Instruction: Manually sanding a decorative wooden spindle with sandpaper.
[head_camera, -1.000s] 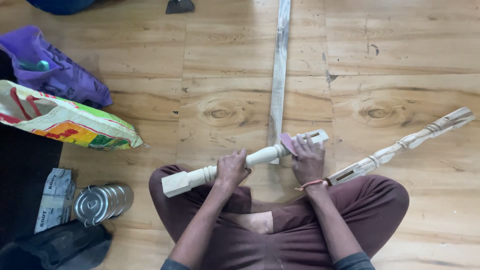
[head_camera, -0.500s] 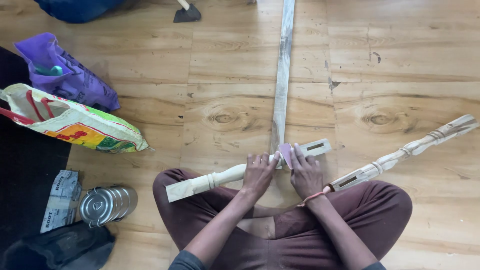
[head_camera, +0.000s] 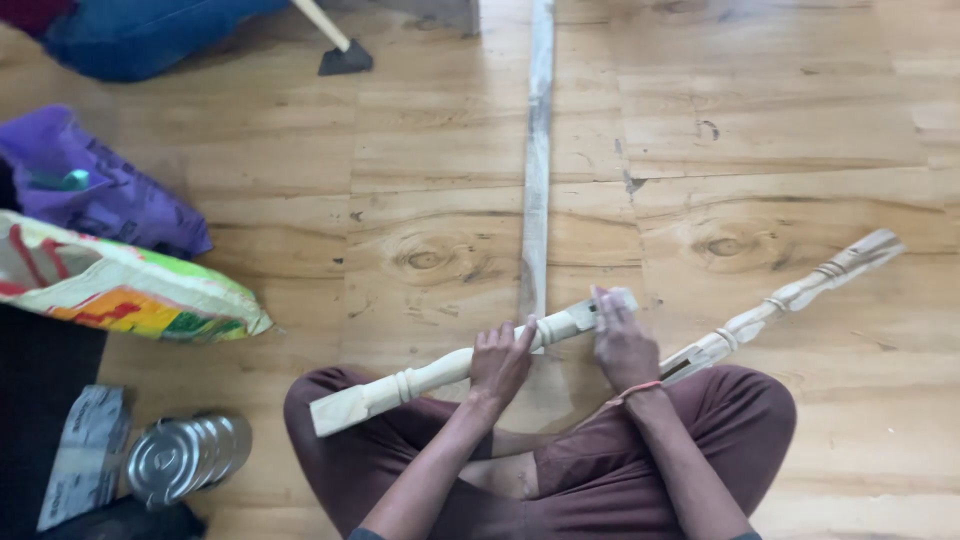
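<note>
Both hands (head_camera: 560, 355) grip turned wooden leg (head_camera: 440, 372); open floor (head_camera: 780, 120) ahead.

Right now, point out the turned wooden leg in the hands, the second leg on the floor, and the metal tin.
turned wooden leg (head_camera: 420, 378), head view, ringed middle section.
second leg (head_camera: 800, 292), head view, carved shaft.
metal tin (head_camera: 165, 462), head view, round lid.

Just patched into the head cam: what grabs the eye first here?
The pale turned wooden spindle across the seated person's lap, left hand gripping its middle, right hand on its far end. A second spindle lies at right, and a long wooden strip runs up the floor.
</note>
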